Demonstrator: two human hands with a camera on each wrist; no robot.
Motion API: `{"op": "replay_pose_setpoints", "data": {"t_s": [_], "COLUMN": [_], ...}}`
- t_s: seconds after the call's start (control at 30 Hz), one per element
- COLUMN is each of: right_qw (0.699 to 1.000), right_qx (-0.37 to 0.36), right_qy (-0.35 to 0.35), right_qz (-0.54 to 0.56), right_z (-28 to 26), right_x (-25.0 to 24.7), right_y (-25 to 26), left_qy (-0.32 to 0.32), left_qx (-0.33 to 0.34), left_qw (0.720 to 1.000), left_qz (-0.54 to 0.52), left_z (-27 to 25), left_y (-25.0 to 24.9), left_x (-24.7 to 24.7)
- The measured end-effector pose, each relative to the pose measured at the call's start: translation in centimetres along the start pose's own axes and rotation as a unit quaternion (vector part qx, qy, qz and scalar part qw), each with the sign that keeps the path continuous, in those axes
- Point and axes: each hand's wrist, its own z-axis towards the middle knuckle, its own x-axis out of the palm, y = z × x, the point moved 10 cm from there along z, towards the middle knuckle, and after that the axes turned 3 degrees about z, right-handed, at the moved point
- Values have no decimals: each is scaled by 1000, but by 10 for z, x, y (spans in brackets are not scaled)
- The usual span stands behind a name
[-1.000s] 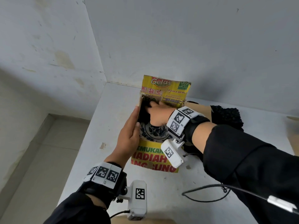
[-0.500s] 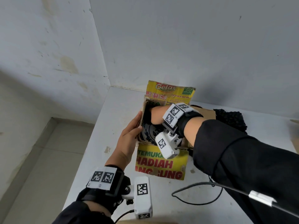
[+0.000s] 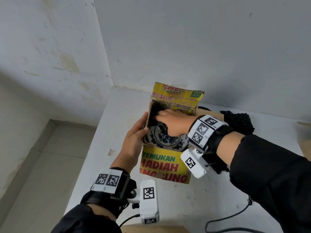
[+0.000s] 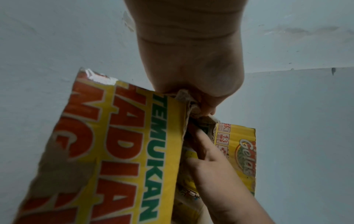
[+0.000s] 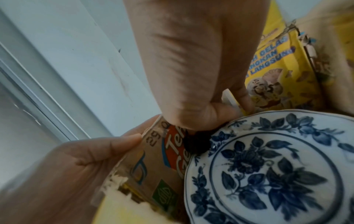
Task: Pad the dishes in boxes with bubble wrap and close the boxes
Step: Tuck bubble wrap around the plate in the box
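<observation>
— Now, item one: the box [image 3: 165, 165]?
— Yellow cardboard carton, red and green print, worn and torn along its edges. It stands on the white table [image 3: 117, 128] near the wall corner, top open, flaps up.

— Contents?
— One plate [image 3: 165, 138], white with dark blue flowers and leaves and a blue ring round the centre. It lies inside the carton, face up, tilted against the near wall. Black bubble wrap [image 5: 195, 145], a dark wad, sits between the plate's rim and the carton's left wall.

— Left hand [image 3: 133, 143]?
— Outside the carton's left wall, thumb hooked over the top edge, fingers flat along the outer face; it grips that wall.

— Right hand [image 3: 173, 124]?
— Reaching into the carton above the plate, fingers curled down onto the black wad at the plate's edge. Whether it pinches the wad or only presses it, I cannot tell.

— Anything beside the carton?
— More black bubble wrap [image 3: 239, 122] on the table to the right, behind the right wrist.
</observation>
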Motion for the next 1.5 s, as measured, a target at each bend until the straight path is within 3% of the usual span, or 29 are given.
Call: {"op": "replay_pose_setpoints", "data": {"t_s": [0.13, 0.57, 0.77, 1.03, 1.17, 1.27, 1.37, 1.5], "right_qw": [998, 996, 986, 984, 983, 972, 952, 929], "right_qx": [11, 54, 57, 67, 63, 49, 32, 36], "right_qy": [29, 65, 23, 93, 36, -22, -90, -160], "right_qz": [-46, 26, 157, 139, 167, 227, 292, 330], "right_z": [6, 22, -3, -48, -65, -87, -117, -161], "right_x": [5, -1, 4, 39, 33, 24, 12, 7], "right_y": [-2, -1, -7, -3, -1, -5, -18, -57], "left_qy": [1, -8, -9, -12, -60, -92, -59, 20], "left_qx": [3, -3, 4, 14, 37, 119, 175, 181], "left_qw": [1000, 999, 998, 993, 977, 936, 924, 924], "left_qz": [17, 48, 69, 114, 203, 318, 335, 336], "left_z": [0, 0, -5, -11, -17, -29, -39, -46], "left_y": [-2, -2, -6, -18, -34, -62, -79, -75], "left_x": [0, -3, 2, 9, 7, 22, 60, 125]}}
